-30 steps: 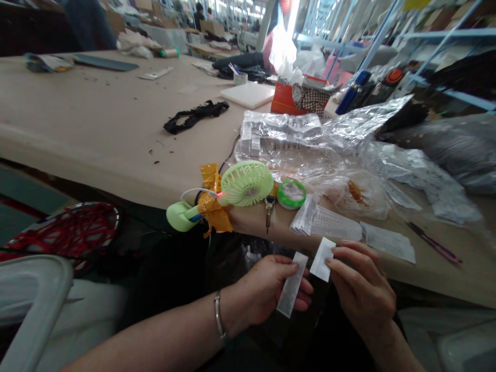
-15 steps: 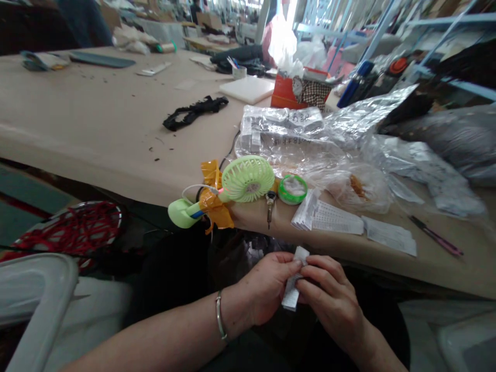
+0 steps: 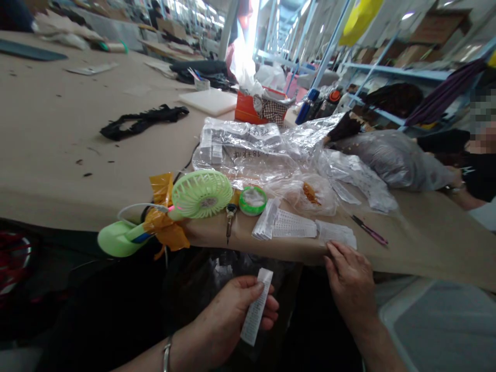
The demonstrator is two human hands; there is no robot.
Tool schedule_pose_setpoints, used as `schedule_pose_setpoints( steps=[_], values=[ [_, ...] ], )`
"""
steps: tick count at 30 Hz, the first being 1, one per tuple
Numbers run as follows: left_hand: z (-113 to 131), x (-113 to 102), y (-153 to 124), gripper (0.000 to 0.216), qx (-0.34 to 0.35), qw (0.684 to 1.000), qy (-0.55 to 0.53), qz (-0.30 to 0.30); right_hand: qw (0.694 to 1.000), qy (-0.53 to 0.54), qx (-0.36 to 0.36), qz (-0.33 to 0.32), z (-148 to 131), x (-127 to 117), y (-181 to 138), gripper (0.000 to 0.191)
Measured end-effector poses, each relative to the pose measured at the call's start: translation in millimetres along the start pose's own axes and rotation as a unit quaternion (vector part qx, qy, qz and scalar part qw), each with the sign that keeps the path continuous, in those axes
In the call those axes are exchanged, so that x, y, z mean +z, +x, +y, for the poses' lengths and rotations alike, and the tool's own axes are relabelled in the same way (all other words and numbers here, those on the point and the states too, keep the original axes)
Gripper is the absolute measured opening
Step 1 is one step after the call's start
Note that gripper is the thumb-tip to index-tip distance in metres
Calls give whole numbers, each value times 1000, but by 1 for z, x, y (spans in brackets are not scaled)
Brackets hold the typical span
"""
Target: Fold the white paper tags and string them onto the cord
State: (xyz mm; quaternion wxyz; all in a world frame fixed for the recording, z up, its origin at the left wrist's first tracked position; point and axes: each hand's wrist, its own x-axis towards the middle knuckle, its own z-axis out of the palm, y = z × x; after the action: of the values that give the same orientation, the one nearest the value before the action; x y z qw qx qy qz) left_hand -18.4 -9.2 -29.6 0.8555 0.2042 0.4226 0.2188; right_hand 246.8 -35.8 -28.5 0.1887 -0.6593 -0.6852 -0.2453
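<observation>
Tan paper covers the desk (image 3: 58, 134), the largest thing in view, with crinkled clear plastic bags (image 3: 248, 150) heaped across its middle and a green handheld fan (image 3: 199, 194) taped at the near edge. Beside the fan lie a green tape roll (image 3: 252, 200) and a fanned stack of printed labels (image 3: 284, 226), then a smaller stack of labels (image 3: 336, 233) just at the desk edge. The right hand (image 3: 349, 271) rests with fingertips on that edge, touching the smaller stack, fingers loosely spread and holding nothing. The left hand (image 3: 228, 310) sits below the desk, pinching one narrow label strip (image 3: 256, 307) upright between thumb and fingers. To do this well, I judge the right fingertips should slide off one label only, while the left keeps its strip flat and uncreased.
</observation>
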Motion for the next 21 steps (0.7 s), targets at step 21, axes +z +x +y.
schedule_pose_setpoints(
  steps=[21],
  values=[
    [26, 5, -15, 14, 44, 991, -129, -8, 900, 371, -226, -17, -127, -13, 2, 22]
  ],
)
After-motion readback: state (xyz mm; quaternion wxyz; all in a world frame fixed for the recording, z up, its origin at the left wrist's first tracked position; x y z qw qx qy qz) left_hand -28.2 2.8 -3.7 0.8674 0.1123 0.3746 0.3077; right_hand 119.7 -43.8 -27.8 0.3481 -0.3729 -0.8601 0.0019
